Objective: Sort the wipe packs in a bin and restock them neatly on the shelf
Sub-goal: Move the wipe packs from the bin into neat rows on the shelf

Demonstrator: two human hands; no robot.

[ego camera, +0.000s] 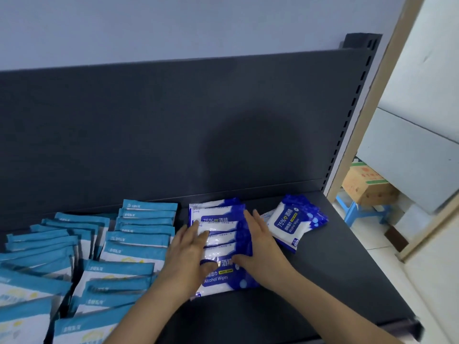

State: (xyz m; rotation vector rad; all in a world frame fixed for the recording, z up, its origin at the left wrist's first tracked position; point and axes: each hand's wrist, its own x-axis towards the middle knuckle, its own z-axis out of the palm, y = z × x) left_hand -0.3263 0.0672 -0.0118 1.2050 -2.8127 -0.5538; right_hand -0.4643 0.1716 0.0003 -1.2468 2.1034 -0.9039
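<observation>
Both hands, left (190, 254) and right (260, 240), lie flat with straight fingers, bracketing a row of glossy blue-and-white rectangular wipe packs (219, 234) on the matte dark shelf (335, 269).

About six dark-blue alcohol wipe packs (223, 227) overlapped in one row, with at least two more in a loose pile (295, 219). Teal packs (139, 244) filled three rows, well over twenty. One cardboard box (367, 187) and one blue stool (352, 212) stood beyond.
</observation>
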